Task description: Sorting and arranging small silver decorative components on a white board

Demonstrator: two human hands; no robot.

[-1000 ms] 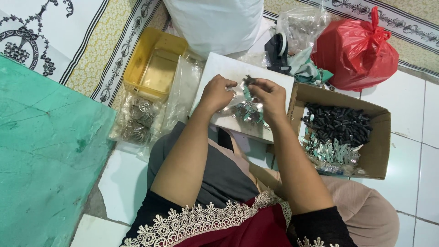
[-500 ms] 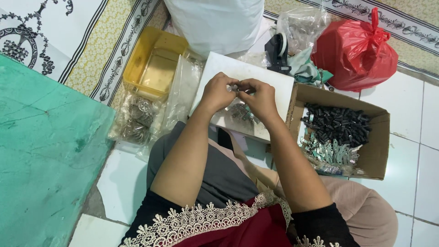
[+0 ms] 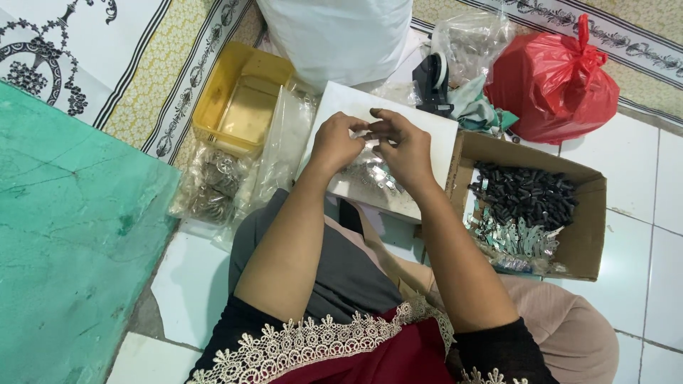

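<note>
Your left hand (image 3: 338,142) and right hand (image 3: 405,151) meet above a white board (image 3: 341,103). Both sets of fingers pinch a small metal piece (image 3: 368,136) between them, held just over the board. Directly beneath the fingers lies a loose pile of silvery metal parts (image 3: 370,178). Right of your right fingers, a cardboard box (image 3: 587,213) holds black pieces and flat metal strips. Left of your left fingers sits a yellow plastic tub (image 3: 245,107). Beyond the fingers lies a red plastic bag (image 3: 555,78).
</note>
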